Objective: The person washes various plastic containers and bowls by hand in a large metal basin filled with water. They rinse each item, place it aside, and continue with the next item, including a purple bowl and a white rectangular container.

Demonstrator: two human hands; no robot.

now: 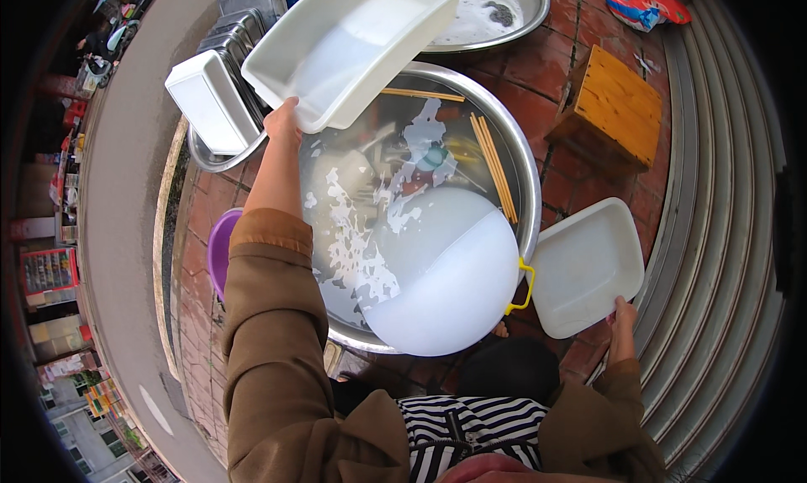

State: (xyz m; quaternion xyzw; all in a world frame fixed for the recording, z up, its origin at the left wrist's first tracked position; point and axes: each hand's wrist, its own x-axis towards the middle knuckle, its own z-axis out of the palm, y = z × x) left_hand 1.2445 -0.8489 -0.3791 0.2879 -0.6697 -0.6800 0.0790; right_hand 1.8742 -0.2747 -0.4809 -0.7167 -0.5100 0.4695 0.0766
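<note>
My left hand (282, 123) grips the near corner of a deep white plastic tub (353, 54), tilted over the far left of a large metal basin (537, 186). In my right hand (623, 319) is a smaller shallow white plastic tray (586, 268), held by its edge beside the basin's right side. Cloudy water with patches of foam fills the basin. A large round white plastic piece (454, 281) is partly under water at the near side. Several wooden chopsticks (493, 164) float along the right, and other utensils lie blurred beneath the surface.
Beyond stands a second metal basin (543, 4) of suds with a dark scourer (501, 14). Metal trays (236, 32) and a white container (214, 101) are stacked at far left. A purple basin (217, 250), a wooden stool (611, 108) and ribbed metal steps or shutter (706, 231) flank me.
</note>
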